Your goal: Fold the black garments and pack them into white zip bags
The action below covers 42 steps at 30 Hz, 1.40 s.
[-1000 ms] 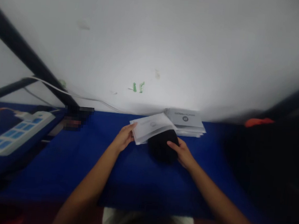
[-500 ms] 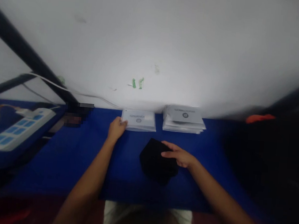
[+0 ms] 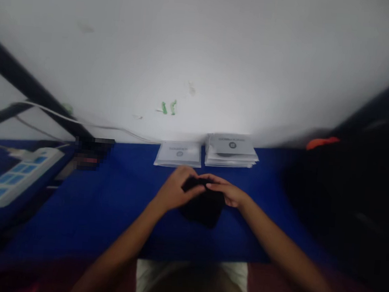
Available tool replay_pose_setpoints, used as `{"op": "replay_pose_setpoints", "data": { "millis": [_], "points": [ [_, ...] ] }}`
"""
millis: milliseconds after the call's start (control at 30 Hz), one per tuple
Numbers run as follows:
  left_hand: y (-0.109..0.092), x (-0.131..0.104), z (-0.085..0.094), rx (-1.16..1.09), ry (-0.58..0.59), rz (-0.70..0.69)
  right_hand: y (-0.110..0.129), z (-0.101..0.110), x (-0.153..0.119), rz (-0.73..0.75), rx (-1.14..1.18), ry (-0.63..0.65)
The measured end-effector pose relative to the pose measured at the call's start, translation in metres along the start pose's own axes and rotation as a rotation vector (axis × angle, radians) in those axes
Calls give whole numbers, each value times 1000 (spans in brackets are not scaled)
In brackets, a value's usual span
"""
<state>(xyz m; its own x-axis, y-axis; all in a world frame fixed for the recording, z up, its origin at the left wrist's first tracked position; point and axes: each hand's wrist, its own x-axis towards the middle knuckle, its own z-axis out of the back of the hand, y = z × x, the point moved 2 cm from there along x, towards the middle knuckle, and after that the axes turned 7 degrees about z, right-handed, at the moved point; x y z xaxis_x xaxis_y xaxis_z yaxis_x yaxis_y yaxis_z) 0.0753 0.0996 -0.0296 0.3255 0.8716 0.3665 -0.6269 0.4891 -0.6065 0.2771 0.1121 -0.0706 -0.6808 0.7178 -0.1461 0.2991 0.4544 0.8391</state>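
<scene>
A folded black cloth-like item (image 3: 204,208) is held over the blue table (image 3: 107,211), in front of my body. My left hand (image 3: 179,188) grips its upper left edge, thumb on the near side. My right hand (image 3: 226,190) pinches its upper right edge, the fingers behind it partly hidden. Just beyond my hands lies a flat white package (image 3: 179,154) with a dark logo. To its right sits a stack of several similar white packages (image 3: 231,145).
At the left lies a white power strip (image 3: 18,176) with blue sockets and a plug in it. A pale cable (image 3: 114,126) runs along the wall. Dark bulky material (image 3: 356,201) fills the right side, with an orange piece (image 3: 323,142) above it.
My left hand has left the single white package, moved right and toward me, and taken hold of the black item. My right hand still holds it. The camera view has shifted slightly.
</scene>
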Motion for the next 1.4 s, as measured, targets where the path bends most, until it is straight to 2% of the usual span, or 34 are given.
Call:
{"op": "replay_pose_setpoints", "data": {
  "millis": [33, 100, 133, 200, 300, 400, 533, 600, 667, 733, 800, 833, 900, 967, 1033, 1100, 1133, 1233, 1400],
  "points": [
    [-19, -6, -7, -6, 110, -83, 0, 0, 0, 10, -3, -1],
    [-45, -15, -17, 12, 200, -183, 0, 1, 1, 19, -13, -18],
    [-50, -18, -20, 12, 215, -197, 1, 2, 1, 18, -15, -32],
    [-50, -20, -18, -35, 197, -128, 1, 5, 0, 11, -13, -55],
    [-34, -20, 0, -177, 39, 151, 3, 9, -2, 27, -50, -30],
    [-16, -26, 22, -320, -165, 416, 6, 12, -4, 13, -229, 11],
    [14, -45, 51, -427, -407, 566, 16, 18, -7, -12, -604, -19],
    [34, -60, 66, -450, -462, 604, 24, 24, -12, -24, -755, -48],
    [53, -74, 79, -473, -392, 659, 32, 32, -20, -36, -860, -62],
    [67, -85, 87, -391, -193, 731, 38, 39, -30, -44, -942, -62],
    [72, -90, 90, -130, -70, 792, 43, 45, -41, -66, -1041, -58],
    [70, -89, 90, 30, -63, 799, 44, 46, -47, -74, -1102, -63],
    [57, -83, 83, 264, -90, 707, 47, 43, -59, -51, -1241, -83],
    [36, -72, 66, 293, -22, 471, 48, 35, -70, 17, -1357, -86],
    [17, -61, 43, 222, 183, 201, 46, 26, -80, 65, -1414, -46],
    [5, -53, 25, 189, 346, 31, 41, 20, -90, 56, -1444, -18],
    [2, -50, 18, 189, 391, -16, 39, 19, -94, 47, -1461, -27],
    [7, -38, 9, 193, 406, -35, 38, 23, -100, 72, -1495, -94],
    [35, -5, 7, 238, 264, 140, 50, 45, -84, 245, -1324, -210]
  ]
}}
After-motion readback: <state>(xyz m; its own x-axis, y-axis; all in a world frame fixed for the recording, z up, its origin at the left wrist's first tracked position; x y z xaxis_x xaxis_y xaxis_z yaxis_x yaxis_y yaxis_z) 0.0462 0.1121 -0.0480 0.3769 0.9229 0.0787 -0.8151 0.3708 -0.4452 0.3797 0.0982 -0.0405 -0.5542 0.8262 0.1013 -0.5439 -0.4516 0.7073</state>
